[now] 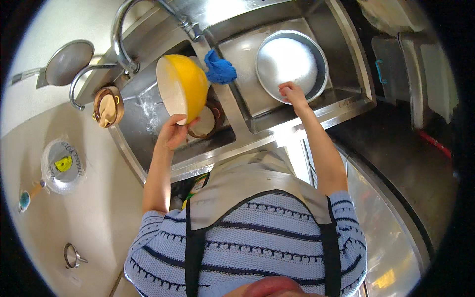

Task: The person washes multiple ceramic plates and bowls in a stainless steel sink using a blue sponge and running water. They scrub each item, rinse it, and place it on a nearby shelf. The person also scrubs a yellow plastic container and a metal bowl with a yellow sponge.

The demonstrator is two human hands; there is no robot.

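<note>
My left hand (173, 131) grips the lower rim of a large yellow bowl (193, 87) with a cream inside, tilted on its side over the left sink basin (137, 122). Below the bowl, partly hidden by it, a brown-rimmed dish (205, 124) lies in that basin. Over the near rim of a round metal pot (322, 74) hangs my right hand (293, 95), its fingers curled above white suds (287, 61). Whether it holds anything is not visible. The pot stands in the right sink basin (241, 46). A blue cloth (219, 68) drapes over the divider between the basins.
A chrome faucet (118, 35) arches over the sink, with a smaller curved spout (76, 83) beside it. Along the left are a mesh strainer (69, 62), a brown pot-like container (109, 105), a plastic-covered round container (63, 178), a brush (28, 198) and a small metal funnel (71, 256).
</note>
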